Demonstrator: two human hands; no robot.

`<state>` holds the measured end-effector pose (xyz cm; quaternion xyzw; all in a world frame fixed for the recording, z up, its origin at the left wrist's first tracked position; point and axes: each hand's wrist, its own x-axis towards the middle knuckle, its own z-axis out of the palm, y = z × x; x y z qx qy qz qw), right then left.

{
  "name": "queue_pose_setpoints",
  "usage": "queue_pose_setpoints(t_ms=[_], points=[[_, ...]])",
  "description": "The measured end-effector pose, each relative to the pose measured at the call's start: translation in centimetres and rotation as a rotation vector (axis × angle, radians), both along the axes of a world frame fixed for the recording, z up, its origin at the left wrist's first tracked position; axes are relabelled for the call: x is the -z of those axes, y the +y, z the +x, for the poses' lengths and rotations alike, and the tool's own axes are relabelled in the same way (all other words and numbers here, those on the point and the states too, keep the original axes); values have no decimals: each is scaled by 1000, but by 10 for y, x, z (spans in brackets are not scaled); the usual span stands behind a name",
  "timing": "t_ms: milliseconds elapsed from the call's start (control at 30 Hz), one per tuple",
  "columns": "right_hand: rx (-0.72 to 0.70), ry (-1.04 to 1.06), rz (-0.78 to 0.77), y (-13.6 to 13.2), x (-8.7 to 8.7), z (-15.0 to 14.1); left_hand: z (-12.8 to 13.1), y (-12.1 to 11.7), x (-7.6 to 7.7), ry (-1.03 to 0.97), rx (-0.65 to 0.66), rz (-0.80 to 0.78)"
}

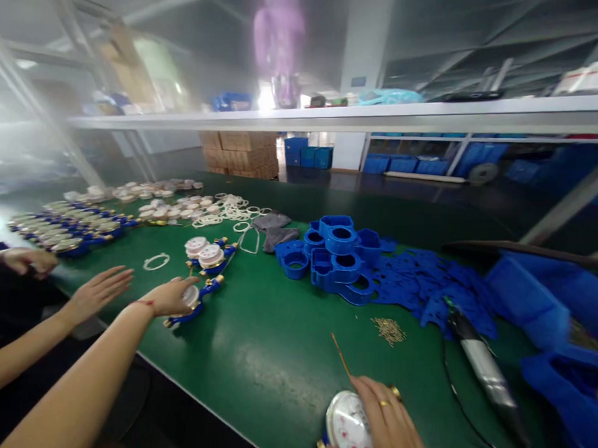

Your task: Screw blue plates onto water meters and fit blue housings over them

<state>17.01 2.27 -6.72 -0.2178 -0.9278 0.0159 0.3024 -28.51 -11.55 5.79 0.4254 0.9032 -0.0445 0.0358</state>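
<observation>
My left hand (pixel 170 296) reaches out across the green table (pixel 264 356) and lies over the dial of a blue water meter (pixel 196 304), fingers curled on it. At the near edge my right hand (pixel 387 420), with rings on two fingers, grips another water meter (pixel 346 425) by its white dial; a thin brown stick (pixel 341 354) pokes up beside its fingers. Two more meters (pixel 208 254) lie just beyond my left hand, with a loose white ring (pixel 156 261) next to them.
A co-worker's open hand (pixel 99 291) and another hand (pixel 29 261) are at the left. Rows of meters (pixel 68 229) and white rings (pixel 227 210) fill the far left. Blue housings (pixel 340 255), small screws (pixel 389 329), an electric screwdriver (pixel 480 365) and blue bins (pixel 542 300) lie to the right.
</observation>
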Motion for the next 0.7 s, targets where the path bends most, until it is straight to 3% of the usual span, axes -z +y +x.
queue_pose_setpoints(t_ms=[133,267,333,467,567,700], points=[[18,-79,-181,-5,-21,8,30,-10,12,40,68,27],[36,-118,-307,7,-44,29,98,-6,36,53,154,198],[31,-166,-364,21,-52,50,136,3,50,29,241,355],[-9,-286,-456,51,-59,100,202,31,68,-219,345,690],[-15,-333,-504,60,-65,125,242,51,74,-390,407,757],[7,-332,-524,59,-69,134,286,66,82,-470,433,760]])
